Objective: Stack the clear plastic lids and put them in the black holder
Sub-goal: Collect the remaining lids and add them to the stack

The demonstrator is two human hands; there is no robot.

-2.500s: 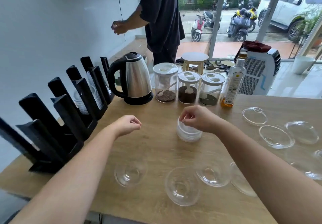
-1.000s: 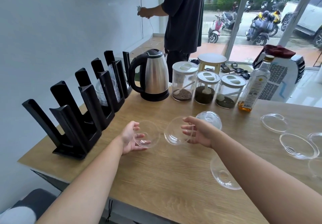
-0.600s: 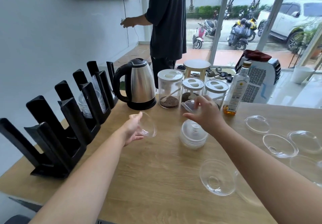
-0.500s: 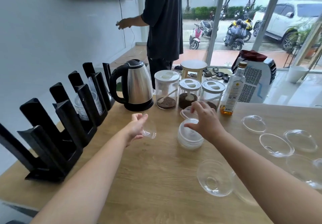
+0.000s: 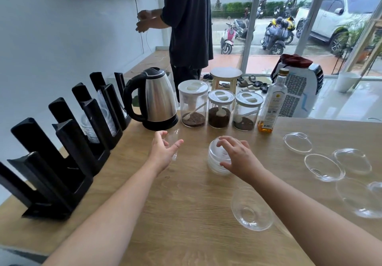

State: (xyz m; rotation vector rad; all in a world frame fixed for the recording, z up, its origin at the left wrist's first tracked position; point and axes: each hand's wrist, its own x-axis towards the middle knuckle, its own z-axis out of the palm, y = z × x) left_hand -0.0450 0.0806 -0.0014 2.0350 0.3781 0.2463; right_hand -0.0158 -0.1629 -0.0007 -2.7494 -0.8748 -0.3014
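Head view: right hand has just seated its lid, fingers now spread on the lid stack; left hand holds the next clear lid, grip loose

The holder is standing along the table's left edge. The kettle is sitting at its far end, three jars and a bottle lining up to the right. The lid stack is sitting mid-table, loose lids lying right of it.
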